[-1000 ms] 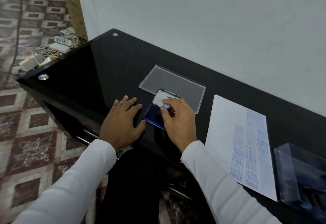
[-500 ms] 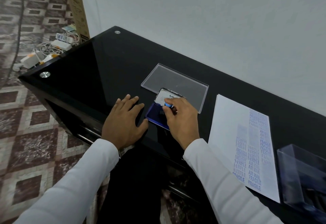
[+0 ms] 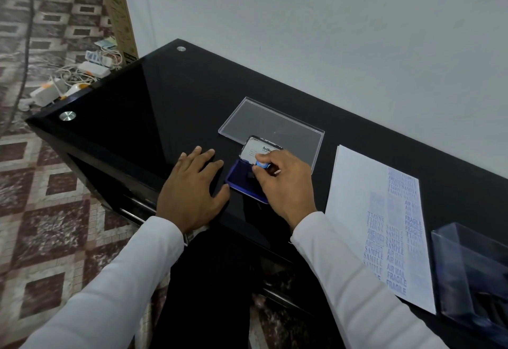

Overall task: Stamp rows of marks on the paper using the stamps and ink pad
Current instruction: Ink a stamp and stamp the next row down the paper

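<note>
A blue ink pad [image 3: 239,177] lies open near the black table's front edge, its lid [image 3: 258,148] tilted up behind it. My right hand [image 3: 286,183] pinches a small stamp with a blue knob [image 3: 261,164] and holds it down on the pad. My left hand [image 3: 192,192] rests flat on the table just left of the pad, thumb close to its corner. A white paper [image 3: 354,183] lies to the right, carrying several columns of blue stamped words such as SAMPLE, AIR MAIL and FRAGILE.
A clear flat plastic cover [image 3: 275,123] lies behind the ink pad. A clear plastic box [image 3: 472,271] with dark items stands at the right edge, overlapping the paper's corner. Power strips and cables [image 3: 82,73] sit on the tiled floor to the left. A wall runs behind the table [image 3: 154,106].
The stamp's blue knob shows a little more between my right fingers over the pad. My left hand stays flat where it was.
</note>
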Action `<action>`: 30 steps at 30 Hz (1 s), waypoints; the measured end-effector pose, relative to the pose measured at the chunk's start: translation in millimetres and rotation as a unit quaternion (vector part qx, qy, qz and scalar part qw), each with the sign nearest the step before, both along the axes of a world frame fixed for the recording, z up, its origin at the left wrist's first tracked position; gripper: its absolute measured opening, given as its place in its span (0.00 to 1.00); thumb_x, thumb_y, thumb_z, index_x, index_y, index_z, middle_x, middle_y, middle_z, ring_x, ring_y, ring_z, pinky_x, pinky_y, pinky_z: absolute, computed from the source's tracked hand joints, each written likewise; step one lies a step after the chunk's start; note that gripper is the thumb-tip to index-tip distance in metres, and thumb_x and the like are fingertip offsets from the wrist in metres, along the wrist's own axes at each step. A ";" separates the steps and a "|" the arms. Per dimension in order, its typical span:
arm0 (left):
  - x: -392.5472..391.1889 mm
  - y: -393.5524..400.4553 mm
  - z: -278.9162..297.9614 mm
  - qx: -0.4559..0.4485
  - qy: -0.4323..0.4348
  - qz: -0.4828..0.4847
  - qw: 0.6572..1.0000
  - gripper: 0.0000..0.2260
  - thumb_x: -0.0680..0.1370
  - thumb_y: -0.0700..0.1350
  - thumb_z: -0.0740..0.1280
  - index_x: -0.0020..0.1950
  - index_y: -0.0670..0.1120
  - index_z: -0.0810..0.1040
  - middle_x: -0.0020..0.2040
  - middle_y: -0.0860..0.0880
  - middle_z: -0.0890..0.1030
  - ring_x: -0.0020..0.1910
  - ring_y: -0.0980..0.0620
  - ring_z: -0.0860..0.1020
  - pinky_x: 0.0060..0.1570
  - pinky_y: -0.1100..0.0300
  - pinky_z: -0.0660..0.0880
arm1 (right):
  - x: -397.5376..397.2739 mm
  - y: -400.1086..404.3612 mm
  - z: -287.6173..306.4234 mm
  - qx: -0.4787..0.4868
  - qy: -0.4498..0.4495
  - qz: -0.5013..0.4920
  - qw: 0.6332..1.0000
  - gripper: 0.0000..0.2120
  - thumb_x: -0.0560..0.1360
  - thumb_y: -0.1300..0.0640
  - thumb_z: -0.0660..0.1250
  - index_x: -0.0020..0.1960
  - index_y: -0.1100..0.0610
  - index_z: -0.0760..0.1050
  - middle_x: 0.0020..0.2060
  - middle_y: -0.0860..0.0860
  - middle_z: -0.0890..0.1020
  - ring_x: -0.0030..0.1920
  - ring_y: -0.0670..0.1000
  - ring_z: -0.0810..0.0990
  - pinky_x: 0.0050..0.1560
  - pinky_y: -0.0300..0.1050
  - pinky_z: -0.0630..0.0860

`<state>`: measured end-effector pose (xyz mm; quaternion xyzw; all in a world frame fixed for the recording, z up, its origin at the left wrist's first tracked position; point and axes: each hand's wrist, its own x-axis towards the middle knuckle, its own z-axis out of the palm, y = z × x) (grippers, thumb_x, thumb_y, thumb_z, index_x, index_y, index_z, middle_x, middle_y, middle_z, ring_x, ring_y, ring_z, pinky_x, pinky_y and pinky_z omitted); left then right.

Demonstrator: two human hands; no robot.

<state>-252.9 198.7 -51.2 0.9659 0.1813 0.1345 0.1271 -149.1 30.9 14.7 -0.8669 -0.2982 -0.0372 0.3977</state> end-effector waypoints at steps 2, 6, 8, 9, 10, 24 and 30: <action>-0.2 0.1 0.7 -0.001 0.002 -0.002 1.000 0.31 0.77 0.65 0.54 0.74 0.52 0.72 0.77 0.49 0.67 0.79 0.47 0.58 0.78 0.50 0.48 | 0.6 0.7 0.7 0.002 -0.004 -0.001 1.000 0.12 0.75 0.57 0.74 0.58 0.56 0.83 0.52 0.48 0.84 0.50 0.43 0.79 0.55 0.33 0.75; -0.2 -0.4 1.2 0.000 0.002 0.000 1.000 0.31 0.76 0.66 0.53 0.74 0.52 0.71 0.78 0.49 0.67 0.79 0.47 0.58 0.78 0.50 0.47 | 2.0 2.8 0.5 0.005 0.003 -0.005 1.000 0.13 0.75 0.57 0.73 0.60 0.56 0.83 0.54 0.49 0.84 0.51 0.44 0.80 0.59 0.39 0.77; -0.1 -0.9 2.5 -0.004 0.001 0.000 1.000 0.32 0.76 0.66 0.52 0.74 0.52 0.71 0.78 0.49 0.67 0.79 0.47 0.58 0.78 0.49 0.49 | 2.9 3.6 0.3 0.003 0.006 -0.005 1.000 0.13 0.75 0.57 0.73 0.60 0.56 0.82 0.54 0.49 0.84 0.51 0.46 0.81 0.59 0.44 0.78; 0.0 -1.2 3.0 -0.007 0.001 0.000 1.000 0.32 0.76 0.66 0.52 0.74 0.52 0.71 0.78 0.48 0.67 0.79 0.47 0.58 0.79 0.48 0.50 | 3.3 3.9 0.4 0.002 0.006 -0.004 1.000 0.13 0.75 0.57 0.73 0.60 0.56 0.82 0.55 0.50 0.84 0.51 0.46 0.81 0.59 0.45 0.78; 0.0 -1.5 3.5 -0.008 0.001 0.000 1.000 0.32 0.76 0.66 0.52 0.74 0.51 0.72 0.78 0.48 0.67 0.79 0.47 0.58 0.79 0.47 0.51 | 3.6 3.9 0.4 0.002 0.008 -0.005 1.000 0.13 0.75 0.57 0.73 0.60 0.56 0.83 0.55 0.50 0.84 0.51 0.47 0.82 0.59 0.45 0.78; 0.1 -0.1 0.4 -0.002 -0.005 -0.003 1.000 0.30 0.76 0.65 0.55 0.74 0.51 0.72 0.77 0.48 0.68 0.79 0.47 0.59 0.78 0.49 0.49 | 2.8 -0.8 1.3 -0.002 0.000 0.013 1.000 0.10 0.74 0.56 0.74 0.55 0.55 0.83 0.51 0.48 0.84 0.48 0.44 0.80 0.53 0.37 0.79; 0.1 -0.4 0.6 -0.001 -0.003 -0.002 1.000 0.31 0.76 0.65 0.54 0.74 0.51 0.72 0.77 0.48 0.67 0.79 0.47 0.59 0.78 0.50 0.48 | 4.0 1.2 0.4 0.012 0.018 0.003 1.000 0.13 0.75 0.56 0.73 0.59 0.55 0.83 0.54 0.49 0.84 0.52 0.46 0.81 0.59 0.44 0.79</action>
